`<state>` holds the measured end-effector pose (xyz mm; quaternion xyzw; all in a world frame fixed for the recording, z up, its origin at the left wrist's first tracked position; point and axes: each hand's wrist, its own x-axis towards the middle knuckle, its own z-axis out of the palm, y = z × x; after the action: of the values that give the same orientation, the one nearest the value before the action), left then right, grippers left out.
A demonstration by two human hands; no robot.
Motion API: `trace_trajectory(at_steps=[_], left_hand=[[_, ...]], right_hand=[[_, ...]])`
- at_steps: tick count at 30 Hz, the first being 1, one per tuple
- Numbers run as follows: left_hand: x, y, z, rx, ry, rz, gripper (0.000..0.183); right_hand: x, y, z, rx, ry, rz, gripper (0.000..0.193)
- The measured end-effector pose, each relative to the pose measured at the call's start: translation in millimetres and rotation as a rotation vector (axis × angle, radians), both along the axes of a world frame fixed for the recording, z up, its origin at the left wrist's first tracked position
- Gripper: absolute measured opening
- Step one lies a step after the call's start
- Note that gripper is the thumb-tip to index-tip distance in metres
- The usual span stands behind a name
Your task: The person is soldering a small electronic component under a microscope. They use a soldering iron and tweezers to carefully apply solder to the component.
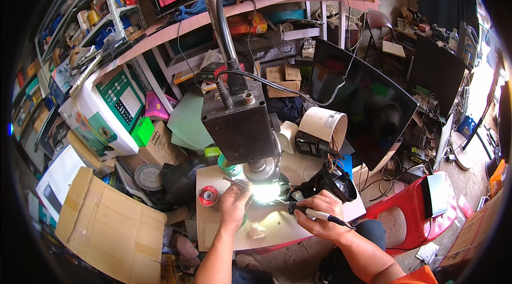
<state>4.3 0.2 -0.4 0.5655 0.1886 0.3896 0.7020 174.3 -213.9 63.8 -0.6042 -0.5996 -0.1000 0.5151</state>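
My left hand (234, 208) is closed on slim grey tweezers (236, 181), beside the bright spot under the microscope. From the other side, my right hand (321, 210) grips a soldering iron (319, 214) with a white handle and dark cord, its tip end pointing left toward the light. Above both hands stands a black microscope (237, 126), its lens (262, 169) over the glare. The glare washes out the work beneath it. A red solder spool (208, 196) sits left of my left hand. Between my forearms lies a small whitish lump (257, 230) on the pale worktop (290, 235).
Behind my right hand are a black round housing with wires (333, 184) and a cream cylinder (324, 124). A dark screen (362, 100) leans behind them. An opened cardboard box (114, 225) stands left, a red stool (397, 220) right. Cables hang past the microscope.
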Motion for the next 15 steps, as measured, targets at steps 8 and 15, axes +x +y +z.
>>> trace_trajectory(at_steps=[8, 15], left_hand=[[0.1, -1.1, 1.6, 0.001, -0.002, -0.003, 0.012], [-1.7, 1.0, -1.4, -0.001, 0.01, -0.002, 0.013]], right_hand=[[-0.3, 0.3, 2.0, 0.011, -0.001, 0.007, 0.021], [-0.7, 0.2, 3.5, 0.001, -0.008, 0.0, 0.02]])
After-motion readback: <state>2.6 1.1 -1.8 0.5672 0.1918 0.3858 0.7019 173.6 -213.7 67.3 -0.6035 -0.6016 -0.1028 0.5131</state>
